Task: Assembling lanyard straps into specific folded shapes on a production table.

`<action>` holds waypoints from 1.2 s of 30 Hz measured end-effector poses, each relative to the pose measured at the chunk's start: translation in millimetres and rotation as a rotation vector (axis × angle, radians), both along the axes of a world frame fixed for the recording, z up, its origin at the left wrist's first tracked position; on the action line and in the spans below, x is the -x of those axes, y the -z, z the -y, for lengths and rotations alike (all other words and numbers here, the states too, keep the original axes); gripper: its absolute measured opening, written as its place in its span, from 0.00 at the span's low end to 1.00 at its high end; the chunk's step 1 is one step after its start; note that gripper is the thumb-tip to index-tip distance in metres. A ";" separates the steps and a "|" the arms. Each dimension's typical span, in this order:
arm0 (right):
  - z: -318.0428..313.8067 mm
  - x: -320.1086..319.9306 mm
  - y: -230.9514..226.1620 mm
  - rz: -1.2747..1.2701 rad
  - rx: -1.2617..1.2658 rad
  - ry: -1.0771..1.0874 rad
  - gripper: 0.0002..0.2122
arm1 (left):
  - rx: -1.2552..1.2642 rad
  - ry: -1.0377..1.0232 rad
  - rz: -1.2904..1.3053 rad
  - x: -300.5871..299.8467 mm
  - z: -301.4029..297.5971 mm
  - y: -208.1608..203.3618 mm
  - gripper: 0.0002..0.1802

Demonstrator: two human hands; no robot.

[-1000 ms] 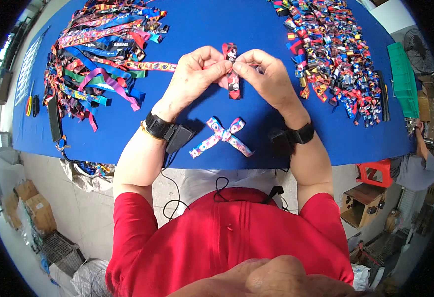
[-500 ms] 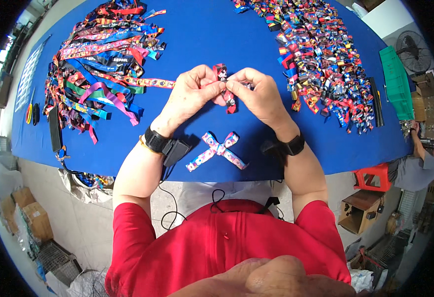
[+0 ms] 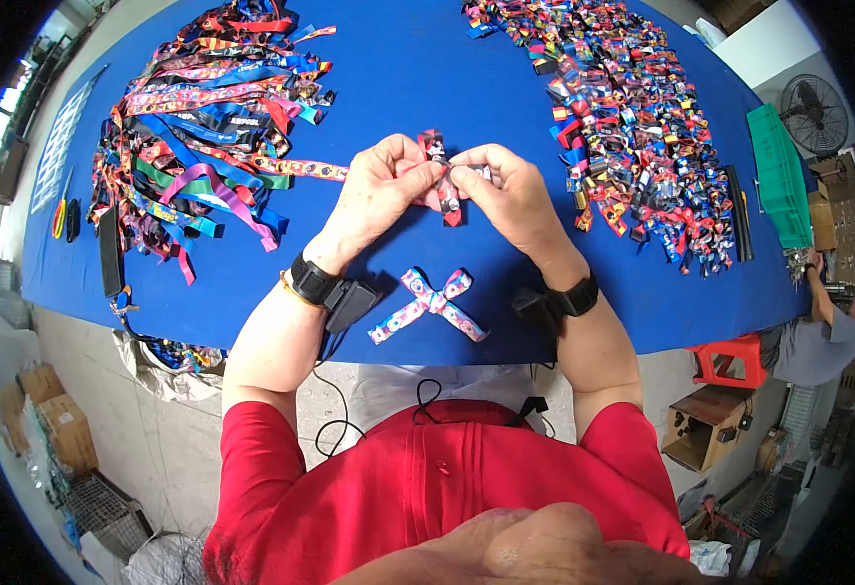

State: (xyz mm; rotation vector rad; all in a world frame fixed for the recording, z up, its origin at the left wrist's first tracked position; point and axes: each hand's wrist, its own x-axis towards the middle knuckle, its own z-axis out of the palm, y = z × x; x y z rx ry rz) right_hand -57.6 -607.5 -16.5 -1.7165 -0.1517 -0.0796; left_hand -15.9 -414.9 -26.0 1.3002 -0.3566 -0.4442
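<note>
Between my fingertips is a red, black and white printed ribbon bow (image 3: 451, 207), its middle mostly covered by my thumbs. My left hand (image 3: 386, 185) pinches it from the left, and my right hand (image 3: 505, 195) pinches it from the right. The thumbs are close together at the bow's centre. Nearer to me on the blue table (image 3: 398, 58) lies a finished-looking pink, white and blue bow (image 3: 432, 302), with two loops and two tails. Left of my left hand, one printed strip (image 3: 301, 169) sticks out from a heap of loose ribbons (image 3: 203, 107).
A large pile of small colourful bows (image 3: 632, 136) covers the right of the table. Beyond it are a green crate (image 3: 778, 175) and a black fan (image 3: 814, 112). Scissors (image 3: 59, 218) lie at the left edge. A red stool (image 3: 730, 363) and another person's arm (image 3: 822, 292) are at right.
My hands stay pinched on the bow, which has turned slightly. My right fingers have shifted a little around its middle. The whole view has moved slightly.
</note>
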 end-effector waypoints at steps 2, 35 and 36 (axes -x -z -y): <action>0.6 -0.7 0.1 -0.073 -0.137 -0.032 0.07 | 0.001 -0.030 -0.026 -1.9 -0.9 0.4 0.05; 11.5 8.5 -17.1 -0.057 0.073 -0.113 0.08 | -0.375 0.029 -0.015 51.7 -25.9 -59.2 0.09; 12.5 12.5 -17.7 -0.047 0.078 -0.113 0.08 | -0.389 0.048 -0.027 54.5 -25.9 -56.7 0.09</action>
